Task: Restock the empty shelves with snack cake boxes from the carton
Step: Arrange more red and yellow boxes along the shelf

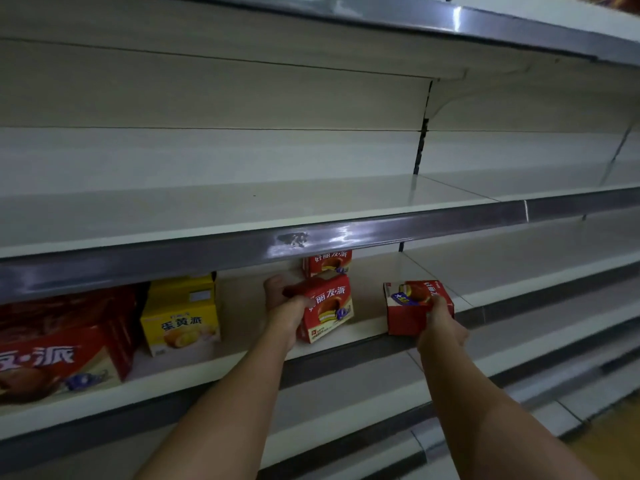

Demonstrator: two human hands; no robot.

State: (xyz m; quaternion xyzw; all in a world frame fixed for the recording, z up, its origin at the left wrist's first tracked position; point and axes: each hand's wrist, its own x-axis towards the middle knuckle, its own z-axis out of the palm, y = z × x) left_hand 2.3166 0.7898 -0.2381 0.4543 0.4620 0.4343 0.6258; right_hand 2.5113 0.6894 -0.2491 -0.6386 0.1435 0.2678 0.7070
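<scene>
Snack cake boxes, red box reading 好丽友·派, yellow box 蛋黄派

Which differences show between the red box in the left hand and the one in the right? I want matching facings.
The left hand's box stands upright with its front outward; the right hand's box is turned, with its printed face upward. The first sits in front of another red box; the second stands alone. Both are red, on the same shelf.
</scene>
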